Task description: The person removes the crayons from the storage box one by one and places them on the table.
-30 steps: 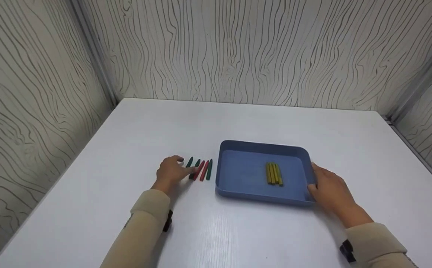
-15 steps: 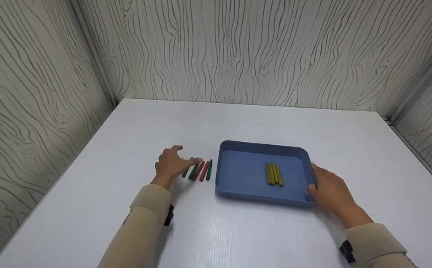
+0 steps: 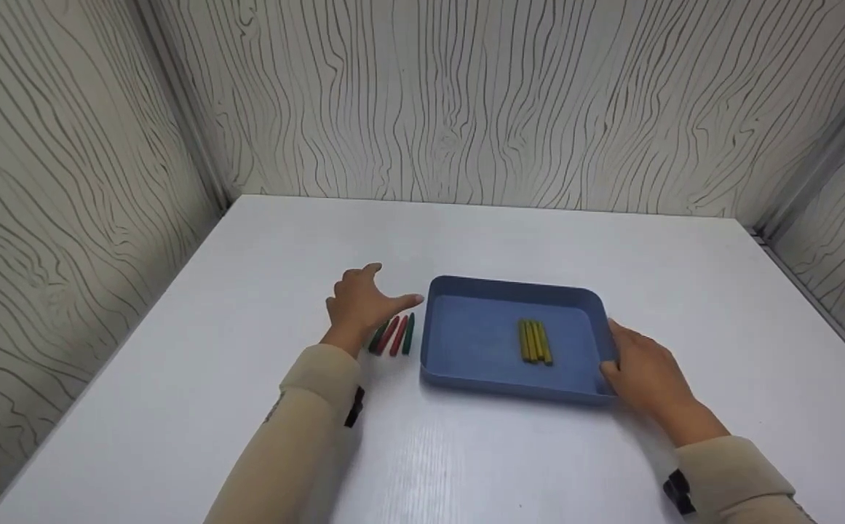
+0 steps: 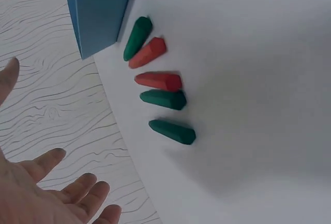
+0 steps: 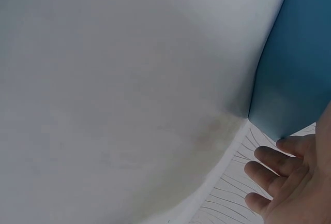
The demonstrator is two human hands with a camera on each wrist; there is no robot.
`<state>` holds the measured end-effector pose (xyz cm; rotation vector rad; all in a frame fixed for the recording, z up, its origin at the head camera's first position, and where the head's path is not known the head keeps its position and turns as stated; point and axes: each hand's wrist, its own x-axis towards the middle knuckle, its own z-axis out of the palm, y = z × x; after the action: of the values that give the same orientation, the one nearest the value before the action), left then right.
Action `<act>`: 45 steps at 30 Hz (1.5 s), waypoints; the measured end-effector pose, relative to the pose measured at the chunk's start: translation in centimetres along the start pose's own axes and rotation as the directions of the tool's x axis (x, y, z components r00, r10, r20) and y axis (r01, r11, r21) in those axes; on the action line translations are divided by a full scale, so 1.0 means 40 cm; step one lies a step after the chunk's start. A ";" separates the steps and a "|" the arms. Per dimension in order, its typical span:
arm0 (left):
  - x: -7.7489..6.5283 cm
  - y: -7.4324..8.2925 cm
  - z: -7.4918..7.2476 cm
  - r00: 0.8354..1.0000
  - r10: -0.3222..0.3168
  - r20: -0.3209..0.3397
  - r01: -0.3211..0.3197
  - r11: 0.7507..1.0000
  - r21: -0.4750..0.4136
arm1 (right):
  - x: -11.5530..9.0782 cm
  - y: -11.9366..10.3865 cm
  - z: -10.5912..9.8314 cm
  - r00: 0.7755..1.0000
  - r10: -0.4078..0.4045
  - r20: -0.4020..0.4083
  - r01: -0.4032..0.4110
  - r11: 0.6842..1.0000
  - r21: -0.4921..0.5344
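Observation:
My left hand (image 3: 360, 302) is spread open and holds nothing. It hovers above a row of crayons, its thumb near the left wall of a blue tray (image 3: 466, 349). Three green crayons (image 4: 173, 132) and two red crayons (image 4: 159, 81) lie side by side on the table in the left wrist view. From the head, my left hand hides part of that row. My right hand (image 3: 648, 371) holds the tray's right side, thumb over the rim and fingers along the outside. Several yellow crayons (image 3: 535, 342) lie together inside the tray, right of its middle.
The white table (image 3: 495, 458) carries the tray and crayons. Wood-patterned panels (image 3: 451, 102) stand behind it and at both sides.
My left hand has moved away from the loose crayons, forward and to the right, with its thumb and fingers spreading wider. The right hand and tray stay in place.

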<state>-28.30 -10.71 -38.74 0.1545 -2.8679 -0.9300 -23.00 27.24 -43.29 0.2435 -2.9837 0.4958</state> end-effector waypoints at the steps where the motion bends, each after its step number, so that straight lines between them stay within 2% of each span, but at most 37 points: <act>1: -0.001 0.009 0.003 1.000 0.007 0.004 -0.007 1.000 0.001 | -0.001 0.000 0.000 1.000 0.000 0.001 0.000 1.000 0.002; 11: -0.011 0.096 0.055 0.996 0.073 0.043 -0.075 0.997 0.033 | -0.002 0.000 0.005 1.000 0.010 -0.006 -0.010 1.000 0.000; 16: -0.021 0.132 0.090 0.991 0.113 0.066 -0.117 0.992 0.046 | -0.004 -0.002 0.004 1.000 0.010 0.001 -0.010 1.000 0.013; 20: -0.029 0.155 0.115 0.989 0.123 0.088 -0.128 0.990 0.054 | -0.005 -0.006 0.001 1.000 0.015 0.010 -0.015 1.000 0.022; 28: -0.046 0.193 0.163 0.984 0.132 0.117 -0.140 0.988 0.066 | -0.004 -0.008 -0.002 1.000 0.005 0.013 -0.006 1.000 0.026; 40: -0.072 0.233 0.241 0.974 0.155 0.167 -0.155 0.988 -0.013 | -0.007 -0.005 0.001 1.000 0.005 -0.004 -0.005 1.000 -0.004; 45: -0.083 0.244 0.270 0.968 0.163 0.189 -0.166 0.986 0.001 | -0.009 -0.004 0.000 1.000 0.006 -0.005 -0.006 1.000 -0.003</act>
<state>-27.19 3.83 -41.93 -0.1779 -3.0017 -0.9343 -22.62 27.11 -43.30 0.2332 -2.9807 0.4913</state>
